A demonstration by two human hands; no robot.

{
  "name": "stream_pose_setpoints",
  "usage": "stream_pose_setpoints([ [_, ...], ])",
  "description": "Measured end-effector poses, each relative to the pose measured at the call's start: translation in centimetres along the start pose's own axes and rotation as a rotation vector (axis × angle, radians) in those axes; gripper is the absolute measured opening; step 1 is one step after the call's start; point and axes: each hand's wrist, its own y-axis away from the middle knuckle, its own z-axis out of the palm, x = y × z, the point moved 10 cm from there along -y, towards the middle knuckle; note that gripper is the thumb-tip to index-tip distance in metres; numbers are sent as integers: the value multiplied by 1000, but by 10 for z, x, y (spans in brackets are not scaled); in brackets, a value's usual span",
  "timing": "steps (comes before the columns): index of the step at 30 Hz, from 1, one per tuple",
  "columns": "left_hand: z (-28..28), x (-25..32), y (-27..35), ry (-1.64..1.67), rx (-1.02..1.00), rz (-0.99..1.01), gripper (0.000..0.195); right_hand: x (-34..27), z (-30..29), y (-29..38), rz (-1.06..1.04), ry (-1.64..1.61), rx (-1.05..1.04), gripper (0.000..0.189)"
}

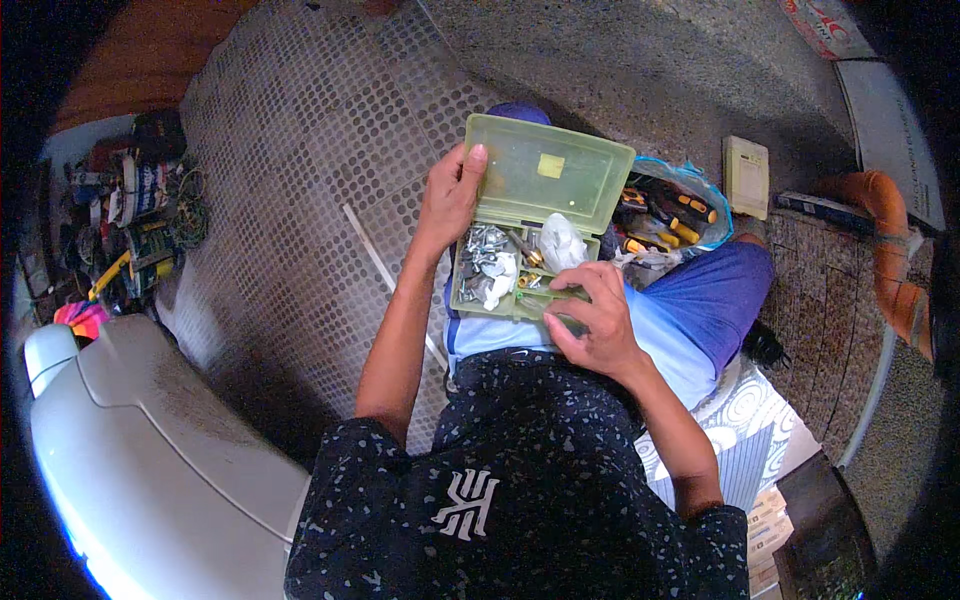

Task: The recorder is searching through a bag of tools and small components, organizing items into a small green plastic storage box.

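Note:
A green translucent plastic compartment box point(504, 309) rests on my lap with its lid point(555, 169) raised. My left hand point(454, 191) grips the lid's left edge, thumb on the inner face. Over the box's near right compartments is my right hand point(596, 319), fingers curled and apart; no held thing shows between them. Metal screws or bolts point(484, 240) and a crumpled white piece point(499, 279) fill the large left compartment. Brass-coloured fittings point(529, 280) lie in a small middle one. A knotted white plastic bag point(562, 241) sits in the far right part.
Beside my right knee stands a bag point(726, 217) of yellow-and-black handled tools. Beyond it lies a pale plastic case point(747, 178). An orange pipe point(885, 217) runs along the right. Cluttered gear point(127, 202) and a pale, curved vehicle-like body point(172, 450) occupy the left.

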Motion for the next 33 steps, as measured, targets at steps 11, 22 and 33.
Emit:
stream_pose_setpoints([
  [11,2,-1,1,69,-9,-22,41,-13,3,-2,-87,50,-147,12],
  [22,1,5,2,41,3,-1,43,16,-11,2,49,-152,-20,14],
  [33,1,2,2,50,11,-28,45,-8,-2,-1,-46,-31,-69,17],
])
